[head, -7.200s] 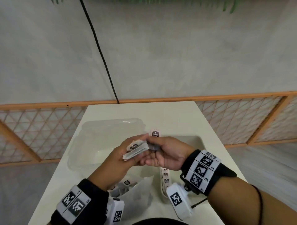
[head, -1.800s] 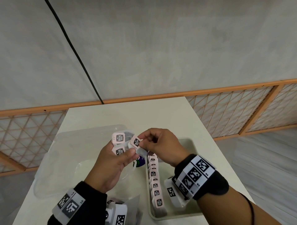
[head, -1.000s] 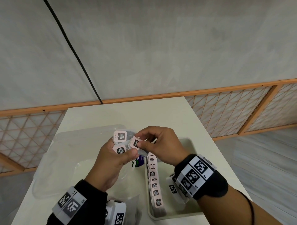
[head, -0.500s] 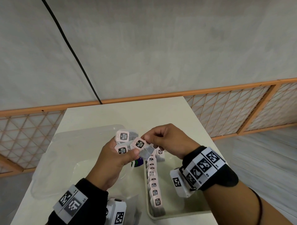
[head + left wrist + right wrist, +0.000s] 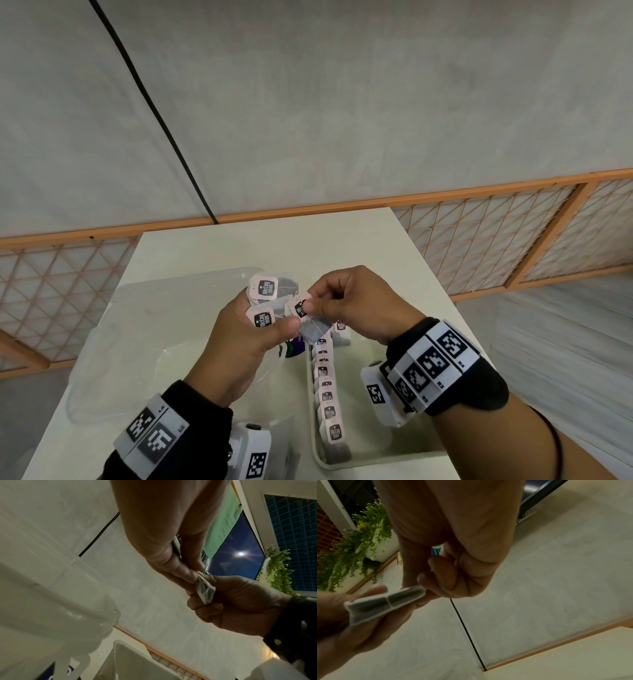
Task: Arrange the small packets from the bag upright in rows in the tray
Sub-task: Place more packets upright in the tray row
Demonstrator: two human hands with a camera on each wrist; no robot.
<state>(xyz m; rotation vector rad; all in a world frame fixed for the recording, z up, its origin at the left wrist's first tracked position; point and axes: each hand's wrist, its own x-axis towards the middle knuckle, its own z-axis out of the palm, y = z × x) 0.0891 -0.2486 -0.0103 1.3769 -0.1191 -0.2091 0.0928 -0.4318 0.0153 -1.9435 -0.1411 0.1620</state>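
My left hand point(image 5: 253, 329) holds a small stack of tea packets point(image 5: 265, 299) with pink tags above the table. My right hand point(image 5: 342, 301) pinches the tag of one packet point(image 5: 313, 329) at the stack's right edge; its grey pouch hangs below. The same packet point(image 5: 205, 591) shows between both hands in the left wrist view, and the packets' edges point(image 5: 385, 605) in the right wrist view. Below the hands a white tray point(image 5: 407, 455) holds a row of upright packets point(image 5: 327, 394) along its left side. The plastic bag point(image 5: 284, 448) lies at the front by my left wrist.
A clear plastic lid or container point(image 5: 137, 342) lies on the table's left half. A small purple and green object point(image 5: 294, 347) sits between it and the tray. An orange lattice fence point(image 5: 513, 233) runs behind the table point(image 5: 274, 246).
My right hand has gone on drawing one packet rightwards out of the stack in my left hand, with little movement over the last half second. Seven seconds ago the tray row was mostly hidden.
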